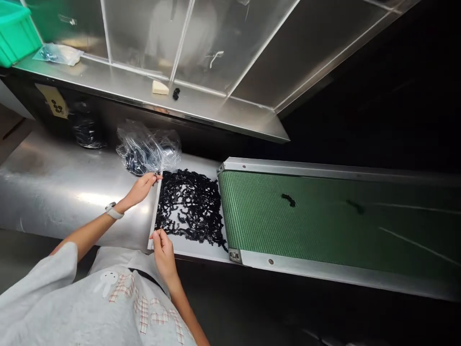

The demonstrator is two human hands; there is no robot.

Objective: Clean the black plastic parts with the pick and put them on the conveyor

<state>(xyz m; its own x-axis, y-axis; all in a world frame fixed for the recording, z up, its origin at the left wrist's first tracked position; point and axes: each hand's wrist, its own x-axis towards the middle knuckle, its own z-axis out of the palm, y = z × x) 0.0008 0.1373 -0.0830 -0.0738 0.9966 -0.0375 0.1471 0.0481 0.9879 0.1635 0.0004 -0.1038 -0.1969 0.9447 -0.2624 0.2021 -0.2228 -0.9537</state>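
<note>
My left hand [141,187], with a watch on its wrist, is closed at the far left corner of a white tray [187,241]. Small black parts [157,175] show at its fingertips. At the tray's near left edge, my right hand [164,252] is pinched; what lies between its fingertips is too small to make out. Many curved black pieces [190,202] lie loosely spread in the tray between the hands. Just beyond my left hand, a clear plastic bag [149,146] with dark contents rests on the metal table [79,187].
A green conveyor belt [259,216] adjoins the tray on the right, with black pieces [288,199] on it. Behind runs a metal shelf [216,108] bearing a cream block [160,87], a small black piece [176,93], a bag [59,54] and a green bin [18,36].
</note>
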